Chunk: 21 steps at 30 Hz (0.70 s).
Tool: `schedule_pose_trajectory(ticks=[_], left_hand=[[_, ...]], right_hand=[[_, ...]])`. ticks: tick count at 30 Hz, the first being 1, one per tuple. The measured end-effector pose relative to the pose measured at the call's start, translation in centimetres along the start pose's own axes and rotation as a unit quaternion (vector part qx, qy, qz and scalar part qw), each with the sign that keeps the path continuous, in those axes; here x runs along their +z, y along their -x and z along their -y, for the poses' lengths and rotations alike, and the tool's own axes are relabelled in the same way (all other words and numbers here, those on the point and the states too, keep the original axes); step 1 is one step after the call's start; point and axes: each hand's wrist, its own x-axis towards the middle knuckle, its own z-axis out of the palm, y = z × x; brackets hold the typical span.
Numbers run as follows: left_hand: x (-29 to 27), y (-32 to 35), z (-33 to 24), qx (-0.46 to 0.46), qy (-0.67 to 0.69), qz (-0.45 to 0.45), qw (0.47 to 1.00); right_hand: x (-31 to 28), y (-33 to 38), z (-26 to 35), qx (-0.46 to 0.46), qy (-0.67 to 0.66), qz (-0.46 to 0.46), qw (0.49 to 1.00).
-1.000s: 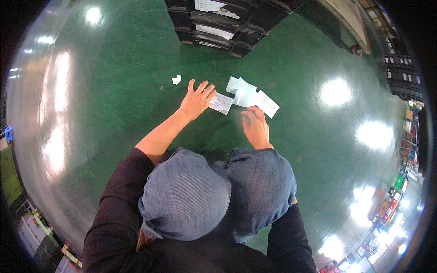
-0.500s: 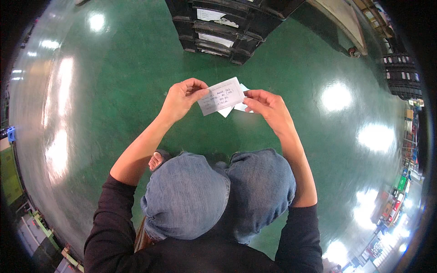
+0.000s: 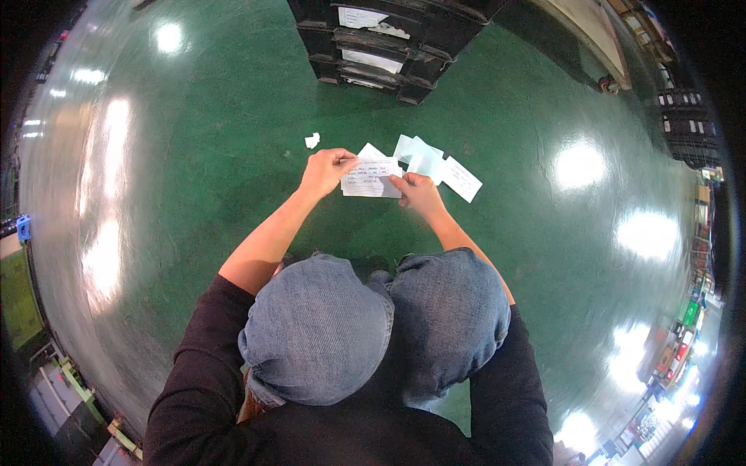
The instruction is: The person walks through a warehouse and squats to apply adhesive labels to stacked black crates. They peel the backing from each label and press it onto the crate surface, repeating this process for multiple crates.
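I am crouched over a glossy green floor [image 3: 194, 233], my denim-clad knees low in the view. My left hand [image 3: 325, 171] pinches the left end of a white paper slip [image 3: 369, 179] with handwriting on it. Gripping the slip's right lower corner is my right hand [image 3: 420, 193]. The slip is held just above the floor. Several more white and pale blue paper slips [image 3: 435, 165] lie on the floor right behind it, fanned to the right.
A small crumpled white paper scrap [image 3: 311, 140] lies on the floor to the left of the slips. A stack of black crates [image 3: 388, 46] with white labels stands at the far side. Shelving and coloured goods line the right rim.
A second ago both hands were flat on the slips on the floor. They lifted one slip toward me, and now hold it lower, near the floor again.
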Motion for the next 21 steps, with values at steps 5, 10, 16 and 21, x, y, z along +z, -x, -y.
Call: schedule_pose_trajectory(ticks=[5,10,16,21], left_hand=[[-0.7,-1.5,1.1,-0.073,0.035,-0.081,0.993],[-1.8,-1.7,0.8,-0.128,0.176,-0.040,0.975],[-4.8,0.0,-3.8,-0.093,0.248,0.032,0.964],[-6.5,0.8,-8.0,-0.056,0.248,0.031,0.967]], right_hand=[[0.6,-0.4,-1.4,0.023,-0.031,-0.018,0.999],[-0.4,-0.2,-0.3,0.061,0.182,-0.032,0.981],[-4.2,2.6,6.4,-0.007,-0.133,0.036,0.991],[-4.8,4.4,11.1,-0.037,-0.115,0.086,0.989]])
